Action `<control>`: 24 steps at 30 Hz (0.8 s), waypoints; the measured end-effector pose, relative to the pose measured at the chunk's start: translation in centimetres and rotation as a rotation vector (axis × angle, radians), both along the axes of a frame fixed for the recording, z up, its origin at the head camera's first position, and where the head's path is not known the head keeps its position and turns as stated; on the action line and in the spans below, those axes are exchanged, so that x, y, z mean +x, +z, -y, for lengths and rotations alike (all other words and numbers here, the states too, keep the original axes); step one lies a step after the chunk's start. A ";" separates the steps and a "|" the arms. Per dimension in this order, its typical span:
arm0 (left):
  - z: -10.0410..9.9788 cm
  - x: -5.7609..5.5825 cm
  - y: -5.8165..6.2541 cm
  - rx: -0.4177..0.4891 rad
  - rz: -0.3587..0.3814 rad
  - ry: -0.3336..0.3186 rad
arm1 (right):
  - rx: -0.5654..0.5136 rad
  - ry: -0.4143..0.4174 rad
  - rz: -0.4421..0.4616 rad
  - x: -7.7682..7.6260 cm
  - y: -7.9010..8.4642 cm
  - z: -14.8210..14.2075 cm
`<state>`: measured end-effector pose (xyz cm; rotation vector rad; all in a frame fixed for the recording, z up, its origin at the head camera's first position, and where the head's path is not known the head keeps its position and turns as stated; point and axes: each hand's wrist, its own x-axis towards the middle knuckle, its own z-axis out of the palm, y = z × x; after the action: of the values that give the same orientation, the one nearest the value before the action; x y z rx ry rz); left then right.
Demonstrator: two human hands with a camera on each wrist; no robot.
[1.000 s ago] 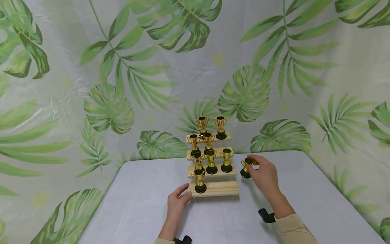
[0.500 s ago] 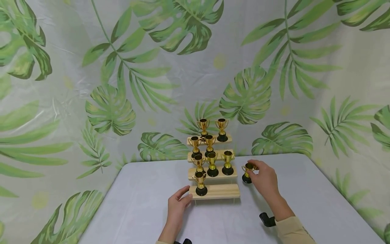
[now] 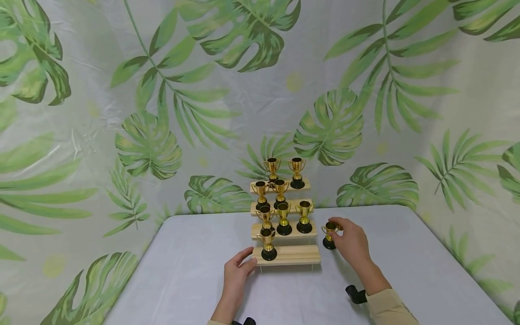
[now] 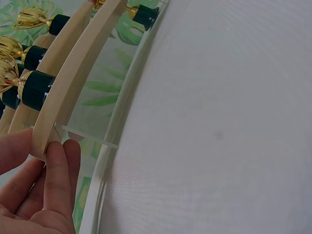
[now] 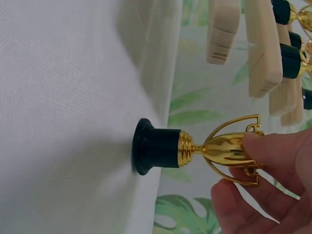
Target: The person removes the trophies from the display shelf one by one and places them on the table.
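A small gold trophy cup (image 3: 330,234) with a black base stands upright right of the wooden tiered display stand (image 3: 298,255). My right hand (image 3: 351,241) pinches its bowl between thumb and fingers, near the rim. In the right wrist view the trophy's black base (image 5: 158,147) is right at the white tabletop. My left hand (image 3: 237,275) grips the left end of the stand's front, lowest shelf. The left wrist view shows the thumb at the top of that board (image 4: 73,73) and fingers beneath it. One trophy (image 3: 268,246) stands on the left part of this shelf.
Several more gold trophies, such as one at the right (image 3: 304,216), stand on the three higher shelves. Thin clear supports hold the boards up. A white cloth-covered table (image 3: 174,271) lies beneath; a leaf-patterned curtain (image 3: 252,99) hangs behind.
My right hand has brought the trophy slightly lower and nearer to me, beside the stand. My left hand stays on the shelf end. The head view has shifted slightly.
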<state>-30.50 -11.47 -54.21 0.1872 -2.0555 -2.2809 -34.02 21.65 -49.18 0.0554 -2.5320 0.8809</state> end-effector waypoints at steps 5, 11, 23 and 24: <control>-0.3 0.4 1.7 0.008 -0.016 -0.021 | 0.009 0.002 -0.001 -0.3 0.1 -0.4; -0.1 -0.5 0.1 -0.010 -0.010 -0.008 | 0.004 0.005 0.006 -0.4 -0.1 -0.8; 0.1 -0.1 -0.3 0.009 -0.023 -0.005 | 0.011 0.018 0.021 -0.7 -0.6 -1.1; 0.1 0.0 -0.4 0.011 -0.020 -0.004 | 0.012 0.022 0.024 -0.7 -0.6 -1.2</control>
<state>-30.52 -11.58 -54.59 0.1610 -2.0361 -2.2868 -34.70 22.82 -49.83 0.0765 -2.5640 0.8797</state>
